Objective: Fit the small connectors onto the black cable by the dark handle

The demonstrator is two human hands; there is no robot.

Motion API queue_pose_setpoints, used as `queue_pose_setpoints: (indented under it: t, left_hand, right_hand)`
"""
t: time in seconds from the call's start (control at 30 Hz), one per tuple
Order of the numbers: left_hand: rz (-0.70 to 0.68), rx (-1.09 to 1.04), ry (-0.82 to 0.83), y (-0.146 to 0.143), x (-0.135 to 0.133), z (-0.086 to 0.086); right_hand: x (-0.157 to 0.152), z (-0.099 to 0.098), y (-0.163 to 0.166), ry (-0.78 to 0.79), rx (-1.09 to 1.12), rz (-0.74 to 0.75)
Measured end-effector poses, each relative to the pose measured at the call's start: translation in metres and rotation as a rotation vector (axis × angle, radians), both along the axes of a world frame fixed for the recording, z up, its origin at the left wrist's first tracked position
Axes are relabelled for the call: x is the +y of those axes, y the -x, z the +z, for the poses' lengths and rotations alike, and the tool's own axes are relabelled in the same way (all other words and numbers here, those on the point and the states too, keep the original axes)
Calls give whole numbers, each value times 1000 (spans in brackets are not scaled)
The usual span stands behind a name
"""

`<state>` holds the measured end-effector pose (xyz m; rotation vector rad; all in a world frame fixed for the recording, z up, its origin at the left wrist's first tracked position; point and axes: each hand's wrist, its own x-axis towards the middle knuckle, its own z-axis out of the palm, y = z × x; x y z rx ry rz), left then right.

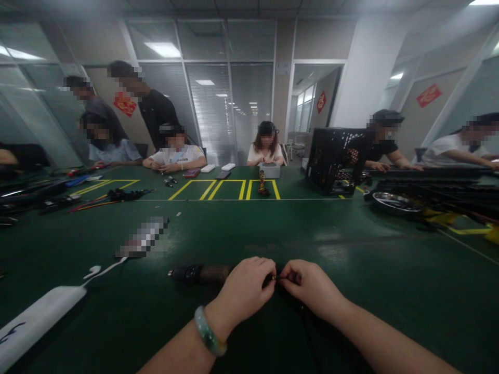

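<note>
My left hand [249, 285] is closed in a pinch on a small dark part [274, 278] with a gold-coloured spot. Fingertips of my right hand [314, 288] pinch the other side of that same part, so the two hands almost meet above the table. Its exact kind is too small to make out. Behind my left hand lies a dark power screwdriver [198, 274], its tip pointing left and its other end hidden by my hand. A jade-green bangle [209, 331] circles my left wrist. Something dark and long, perhaps a cable, runs below my right hand.
A white power bank [42, 319] is cabled to a phone [144, 238] on the left of the green table [331, 228]. A black computer case [337, 161] stands at the far right, near piled dark parts [440, 192]. Several people sit or stand across the table.
</note>
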<state>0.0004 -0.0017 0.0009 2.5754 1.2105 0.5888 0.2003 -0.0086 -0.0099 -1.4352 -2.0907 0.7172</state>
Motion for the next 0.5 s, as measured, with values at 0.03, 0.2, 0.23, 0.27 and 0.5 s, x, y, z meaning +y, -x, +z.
queue_pose_setpoints:
  t: [0.03, 0.2, 0.23, 0.27, 0.5]
  left_hand:
    - [-1, 2, 0, 0, 0, 0]
    - [23, 18, 11, -1, -2, 3]
    - [32, 21, 11, -1, -2, 3]
    - [36, 26, 11, -1, -2, 3]
    - [30, 46, 12, -2, -2, 3]
  right_hand:
    - [0, 1, 0, 3, -1, 1]
    - [-1, 1, 0, 2, -5, 2]
    - [0, 0, 0, 0, -5, 0]
    - [1, -1, 0, -6, -5, -3]
    - [2, -2, 0, -21, -15, -1]
